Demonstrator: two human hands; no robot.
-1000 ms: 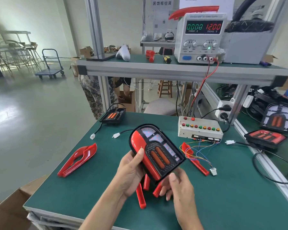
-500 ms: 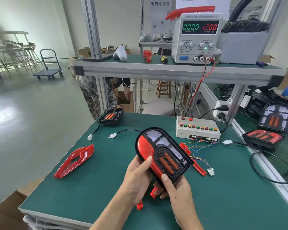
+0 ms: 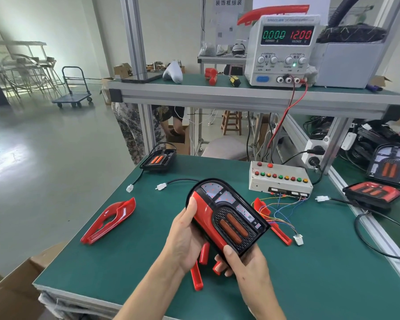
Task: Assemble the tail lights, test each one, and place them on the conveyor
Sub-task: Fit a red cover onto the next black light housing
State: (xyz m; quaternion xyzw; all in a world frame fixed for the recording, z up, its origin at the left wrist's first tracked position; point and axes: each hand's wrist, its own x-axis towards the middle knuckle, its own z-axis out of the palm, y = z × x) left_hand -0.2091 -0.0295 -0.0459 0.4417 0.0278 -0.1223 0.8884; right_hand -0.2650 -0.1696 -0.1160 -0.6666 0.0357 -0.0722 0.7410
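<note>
Head view. Both hands hold one tail light (image 3: 226,218) up off the green bench (image 3: 310,262), near the front edge. Left hand (image 3: 185,236) wraps the light's left flank, thumb laid along the red trim (image 3: 203,213) that covers that side. Right hand (image 3: 243,262) cups the near bottom end from below, thumb pressed on the lower edge. Both grips closed on the light; neither hand free.

Light's long axis runs from the rounded top, far and left, down to the squared end, near and right. Face is up, tilted toward the camera. Right half of the face shows bare black housing, no trim on it.

Key relation: a second red trim piece (image 3: 273,222) lies on the bench just right of the light, under the coloured wires from the test box (image 3: 280,179). The right hand is nearer it. More red pieces (image 3: 199,271) lie directly under the hands. Another red trim (image 3: 109,220) sits well left.

Judgement: assembly step, left trim seating or just seated; testing not yet begun, since the power supply (image 3: 284,47) reads zero current. The light's white plug (image 3: 161,186) lies loose on the bench beyond it. Finished lights sit to the far right.
</note>
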